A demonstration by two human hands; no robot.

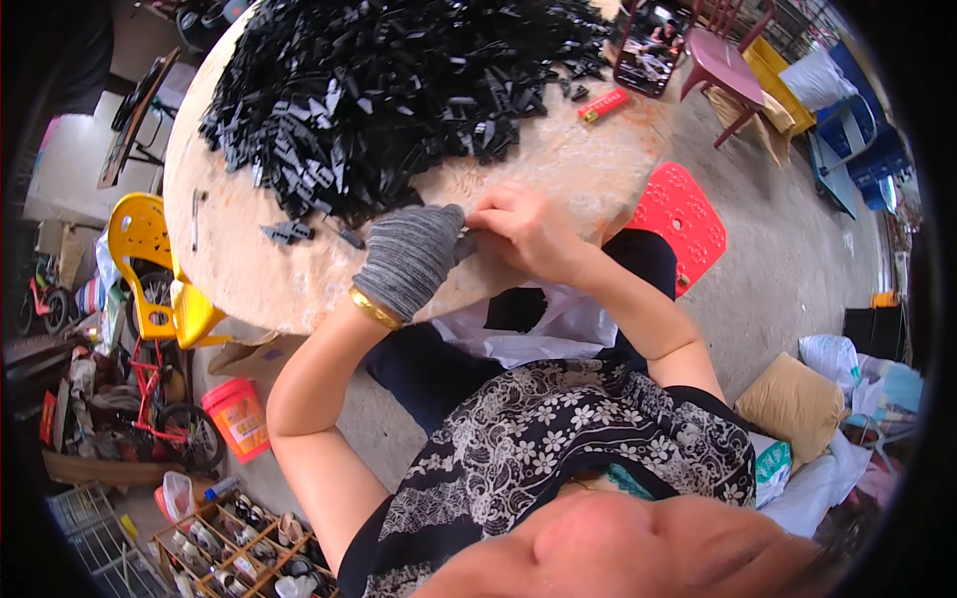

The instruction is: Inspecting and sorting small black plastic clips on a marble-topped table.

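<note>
In the head view, a heap of small black plastic pieces [379,90] fills the top centre of the frame on the round, tan-covered table [234,274]; they are angular, slim and glossy, some catching grey light. A few loose pieces [287,232] lie left of centre. The left hand [409,257], in a grey knit glove, reaches up and inward to mid-frame, meeting the bare right hand [528,231], whose fingers are bent inward. I cannot tell whether either grip pinches a piece.

seemingly a home workshop: heaped black parts [379,90], racked shoes [242,566], red bicycle [147,384], concrete floor [797,269].
</note>
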